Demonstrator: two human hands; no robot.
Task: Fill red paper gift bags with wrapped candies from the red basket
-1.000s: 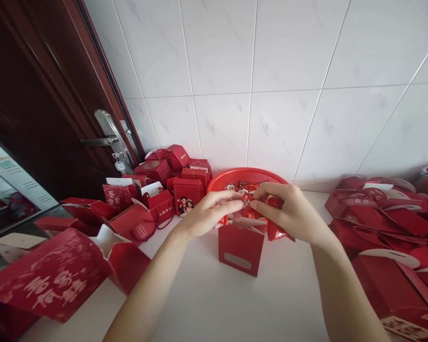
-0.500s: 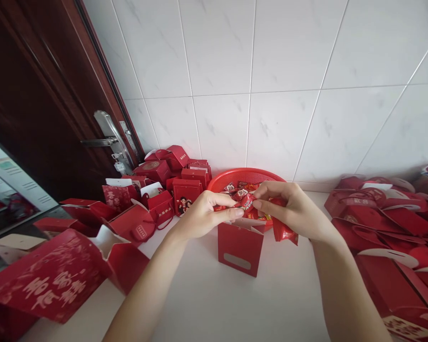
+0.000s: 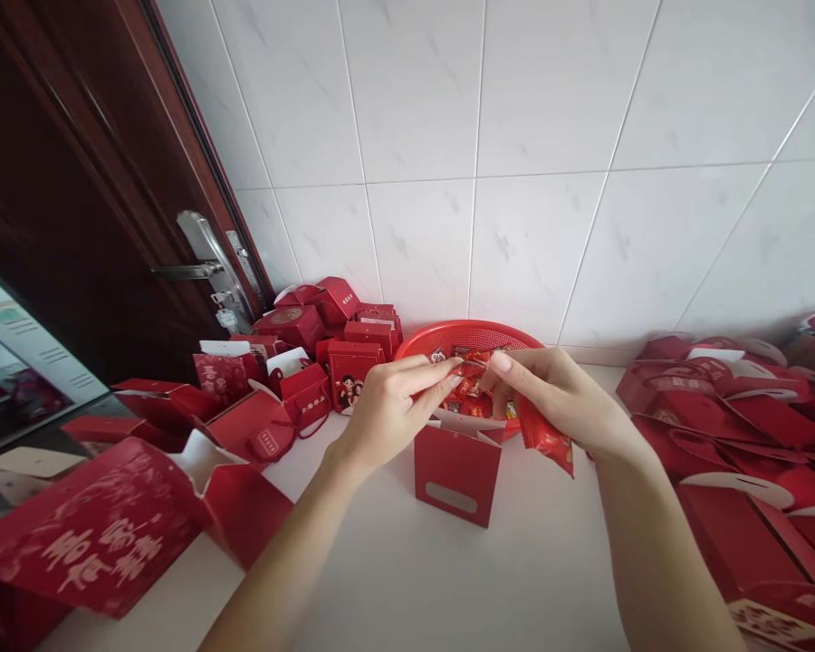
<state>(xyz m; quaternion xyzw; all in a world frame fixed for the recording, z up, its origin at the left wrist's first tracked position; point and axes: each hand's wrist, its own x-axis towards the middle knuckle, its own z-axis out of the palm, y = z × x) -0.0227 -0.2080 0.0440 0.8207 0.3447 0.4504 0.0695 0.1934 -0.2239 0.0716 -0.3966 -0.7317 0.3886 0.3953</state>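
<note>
A small red box [image 3: 456,473] with an oval window stands upright on the white table, its top open. Above its left side is my left hand [image 3: 397,398], thumb and fingers pinched together; whatever lies between the tips is too small to name. My right hand [image 3: 550,389] hovers over the basket's right part, fingers curled around a red wrapped packet [image 3: 547,439] that hangs below the palm. Behind the box, the red plastic basket [image 3: 472,328] holds several wrapped sweets [image 3: 472,388], partly hidden by my hands.
Red gift boxes [image 3: 101,525] of several shapes crowd the left side, with more [image 3: 299,326] at the back left. A pile of folded red boxes [image 3: 726,407] lies at the right. Tiled wall [image 3: 543,118] rises behind; a dark door [image 3: 95,136] is at the left.
The red-wrapped sweet between my hands is no longer seen there. My hands have drawn slightly apart, and the packet in my right hand hangs a little lower.
</note>
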